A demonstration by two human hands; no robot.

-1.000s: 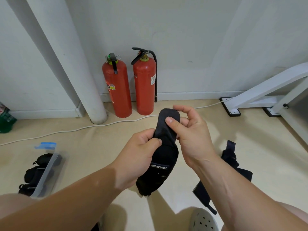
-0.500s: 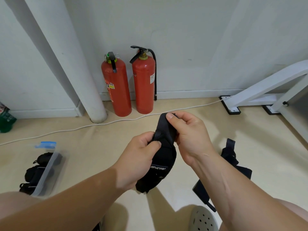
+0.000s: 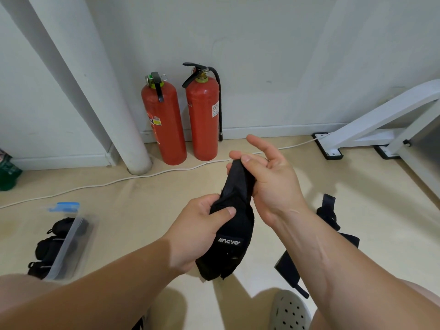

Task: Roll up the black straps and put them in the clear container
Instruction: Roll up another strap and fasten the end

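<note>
Head view shows the black strap [image 3: 234, 225] held up over the floor [image 3: 147, 206], soft, light and floppy, so it is best held at its ends, the left hand [image 3: 202, 234] squeezing the fat bottom while right hand [image 3: 269, 179] fingers [image 3: 242, 158] pinch its thin top.

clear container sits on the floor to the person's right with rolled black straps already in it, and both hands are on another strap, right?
Not quite: the clear container sits on the floor to the person's left, as the head view shows. The rest holds: rolled black straps are already in it, and the left hand and right hand are both on another strap.
</note>
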